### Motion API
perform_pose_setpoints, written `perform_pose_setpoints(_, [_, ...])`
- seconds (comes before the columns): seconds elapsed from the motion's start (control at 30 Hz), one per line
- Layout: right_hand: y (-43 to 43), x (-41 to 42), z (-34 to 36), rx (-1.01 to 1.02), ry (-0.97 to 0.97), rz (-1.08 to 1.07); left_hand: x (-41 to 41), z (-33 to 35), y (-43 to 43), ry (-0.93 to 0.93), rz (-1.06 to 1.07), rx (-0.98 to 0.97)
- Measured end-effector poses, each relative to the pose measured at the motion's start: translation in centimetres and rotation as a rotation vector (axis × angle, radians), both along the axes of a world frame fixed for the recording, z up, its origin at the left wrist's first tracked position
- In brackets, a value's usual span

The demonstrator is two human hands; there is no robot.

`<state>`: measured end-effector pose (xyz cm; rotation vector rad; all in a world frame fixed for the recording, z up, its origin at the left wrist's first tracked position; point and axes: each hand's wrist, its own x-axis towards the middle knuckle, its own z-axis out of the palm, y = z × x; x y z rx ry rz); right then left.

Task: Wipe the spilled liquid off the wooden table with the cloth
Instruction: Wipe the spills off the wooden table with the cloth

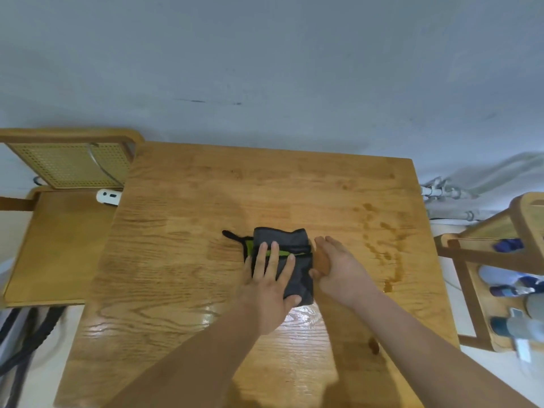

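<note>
Nearest the camera: two bare forearms reaching out over the wooden table (182, 207). Left hand (272, 285) laid flat and spread, palm down on the cloth (290, 254), pressing rather than gripping; nothing closed in it. Right hand (338, 267) just right of the cloth, on edge with fingers loosely together and thumb side near the cloth's right border; holding nothing, though hard to tell whether the fingertips touch the fabric.

Cloth near the middle of the table: dark grey, folded into a thick pad, with a green strip showing between folds and a black loop (232, 235) trailing off its left side. Probably light, soft and floppy, likely to unfold if lifted by one corner; best kept flat under a spread palm and slid, or pinched through all layers at the near edge. Loop a fair hold for carrying, poor for wiping.

Spill (385, 245) right of the cloth, well apart from it: a scatter of drops and a thin trail running toward the near right part of the table, ending in a darker drop (388, 286). Another dark spot (374, 346) nearer the camera, beside the right forearm. Wet varnish probably slick.

Nothing on the table between cloth and spill except the right hand itself. Left of the table, a chair (59, 240) with a white gadget (109, 196) on the seat; right of it, a shelf (494, 260) of bottles, clear of the wiping path.
</note>
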<state>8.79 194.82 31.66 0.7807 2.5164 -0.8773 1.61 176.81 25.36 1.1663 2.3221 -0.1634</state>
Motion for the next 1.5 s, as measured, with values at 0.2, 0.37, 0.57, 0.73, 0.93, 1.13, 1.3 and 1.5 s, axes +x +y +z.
perform_pose_setpoints(0.2, [0.6,-8.0,0.0,0.174,-0.124,0.050,-13.8,0.6,-0.8,-0.038,0.110,-0.080])
perform_pose_setpoints(0.37, [0.4,-13.2,-1.4,0.176,-0.266,0.076,-22.8,-0.1,-2.0,-0.003,0.280,-0.109])
perform_pose_setpoints(0.57, [0.6,-13.6,-2.6,0.153,-0.337,0.017,-28.1,-0.2,2.9,-0.047,0.268,-0.074])
perform_pose_setpoints(0.73, [0.6,-15.0,-2.5,0.156,-0.442,0.036,-20.4,-1.0,3.9,0.052,0.078,0.074])
perform_pose_setpoints(0.93, [0.6,-15.1,-2.5,0.165,-0.462,0.060,-18.9,-1.2,-0.5,0.064,-0.456,0.095])
perform_pose_setpoints(1.13, [0.7,-15.4,-2.1,0.169,-0.515,0.101,-20.9,-0.6,-0.2,0.016,-0.009,0.091])
perform_pose_setpoints(1.3, [0.7,-13.6,-2.7,0.211,-0.456,0.119,-11.3,-2.2,-1.2,-0.010,0.163,0.192])
perform_pose_setpoints(1.5, [0.1,-7.8,-2.1,0.217,-0.096,0.181,1.5,-2.4,-6.8,0.006,0.083,0.216])
